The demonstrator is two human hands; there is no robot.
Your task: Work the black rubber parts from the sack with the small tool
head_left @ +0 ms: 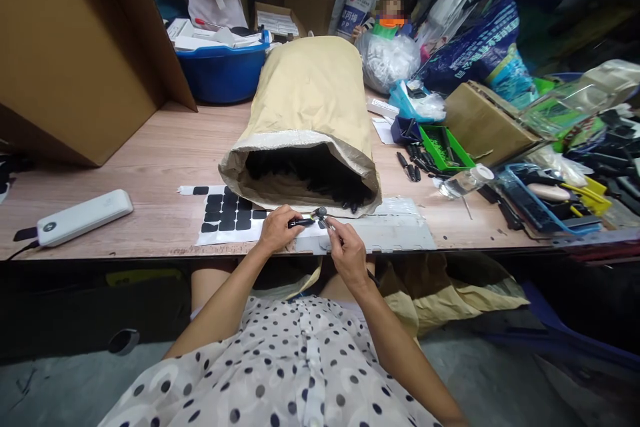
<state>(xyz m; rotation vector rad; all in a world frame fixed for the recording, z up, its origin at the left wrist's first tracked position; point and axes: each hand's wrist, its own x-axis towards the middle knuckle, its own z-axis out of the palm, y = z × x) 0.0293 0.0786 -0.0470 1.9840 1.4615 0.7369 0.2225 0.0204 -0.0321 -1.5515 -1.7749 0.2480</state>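
Note:
My left hand (278,228) is closed around a small black handle-like piece (301,222) near the front edge of the table. My right hand (349,252) pinches a small part with a dark round end (320,212), meeting the black piece end to end; its exact kind is too small to tell. Just beyond both hands lies a large tan paper sack (313,87), its mouth facing me, with many black pieces (305,164) inside. A white sheet of black rounded stickers (227,212) lies left of my left hand, partly under the sack.
A white power-bank-like device (85,217) with a cable lies on the left, by a large cardboard box (75,47). Behind stands a blue basin (223,74). On the right are a green tray (445,148), a clear bottle (467,180) and a blue tray (545,204). Other people work behind.

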